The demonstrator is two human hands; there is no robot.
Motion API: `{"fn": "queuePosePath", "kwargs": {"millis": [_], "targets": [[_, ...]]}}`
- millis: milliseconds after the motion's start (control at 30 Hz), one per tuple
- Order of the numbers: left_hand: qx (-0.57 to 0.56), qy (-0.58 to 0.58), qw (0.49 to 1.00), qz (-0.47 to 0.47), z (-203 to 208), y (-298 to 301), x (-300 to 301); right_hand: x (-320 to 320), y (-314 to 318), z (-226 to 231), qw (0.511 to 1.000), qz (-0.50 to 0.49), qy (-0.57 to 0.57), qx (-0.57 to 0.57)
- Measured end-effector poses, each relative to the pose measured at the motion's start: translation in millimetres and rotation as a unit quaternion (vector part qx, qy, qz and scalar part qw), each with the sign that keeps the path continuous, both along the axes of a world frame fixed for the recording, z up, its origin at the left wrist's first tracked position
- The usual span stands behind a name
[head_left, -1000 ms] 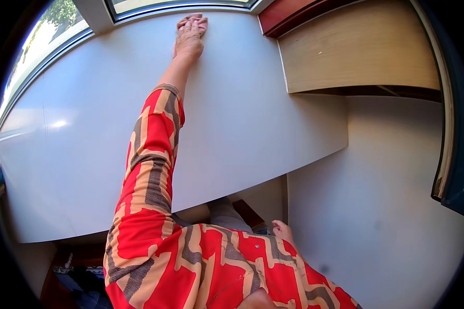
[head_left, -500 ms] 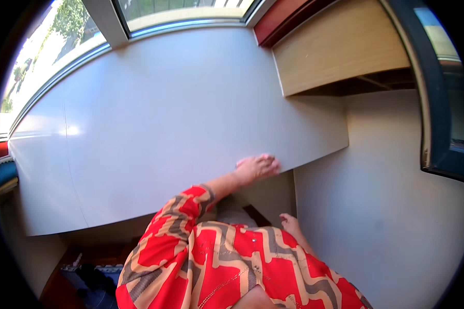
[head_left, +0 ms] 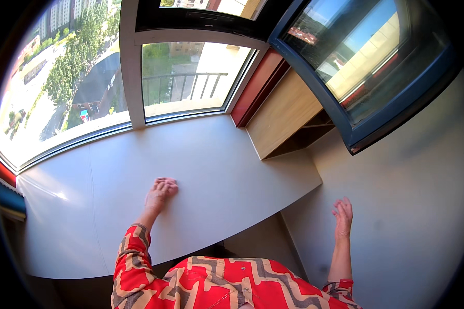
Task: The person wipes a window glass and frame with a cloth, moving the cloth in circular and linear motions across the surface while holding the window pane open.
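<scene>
My left hand (head_left: pixel 161 191) rests on the white desk top (head_left: pixel 216 170), fingers curled under against the surface, with nothing visible in it. My right hand (head_left: pixel 342 216) hangs in the air off the desk's right end, near the pale wall (head_left: pixel 412 206), fingers spread and empty. Both arms wear red sleeves with a tan and grey zigzag pattern (head_left: pixel 131 262).
A wide window (head_left: pixel 185 77) with a white frame runs along the desk's far edge. A wooden shelf unit (head_left: pixel 288 116) stands at the desk's right end. An opened dark window sash (head_left: pixel 376 77) juts out above it. A dark gap lies below the desk's near edge.
The view has tilted up to take in the window. My left hand has drawn back from the far edge to the desk's middle. My right hand has risen beside the wall.
</scene>
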State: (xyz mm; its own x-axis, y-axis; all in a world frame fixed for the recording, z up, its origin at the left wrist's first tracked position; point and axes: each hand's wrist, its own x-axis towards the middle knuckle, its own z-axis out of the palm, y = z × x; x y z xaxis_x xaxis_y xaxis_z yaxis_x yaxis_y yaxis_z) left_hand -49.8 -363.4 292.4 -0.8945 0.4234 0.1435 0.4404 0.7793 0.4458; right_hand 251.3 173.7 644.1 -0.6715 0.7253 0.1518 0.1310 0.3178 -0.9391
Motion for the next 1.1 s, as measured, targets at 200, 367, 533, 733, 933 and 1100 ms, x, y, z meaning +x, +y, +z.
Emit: {"fn": "queuePosePath", "kwargs": {"millis": [200, 367, 533, 733, 933, 1100], "targets": [[0.303, -0.03, 0.908, 0.287, 34.5, -55.2, -68.3, -59.8, -32.4, 143.0, 0.967, 0.093, 0.187, 0.145], [0.523, -0.084, 0.837, 0.138, 234.8, 78.2, -108.1, -105.5, -12.6, 220.9, 0.933, 0.127, 0.26, 0.213], [0.56, 0.078, 0.825, 0.0, 411.9, 195.2, -163.0, -142.3, 13.5, 246.3, 0.905, 0.176, 0.322, 0.213], [0.644, 0.134, 0.751, -0.051, 515.5, 340.3, -239.7, -178.1, 56.2, 231.2, 0.888, 0.109, 0.353, 0.275], [0.695, -0.013, 0.716, -0.062, 526.1, 449.0, -295.6, -196.4, 85.2, 218.8, 0.877, 0.004, 0.378, 0.297], [0.746, -0.038, 0.661, -0.07, 516.4, 470.0, -261.2, -196.3, 90.6, 223.3, 0.879, 0.026, 0.414, 0.236]]}}
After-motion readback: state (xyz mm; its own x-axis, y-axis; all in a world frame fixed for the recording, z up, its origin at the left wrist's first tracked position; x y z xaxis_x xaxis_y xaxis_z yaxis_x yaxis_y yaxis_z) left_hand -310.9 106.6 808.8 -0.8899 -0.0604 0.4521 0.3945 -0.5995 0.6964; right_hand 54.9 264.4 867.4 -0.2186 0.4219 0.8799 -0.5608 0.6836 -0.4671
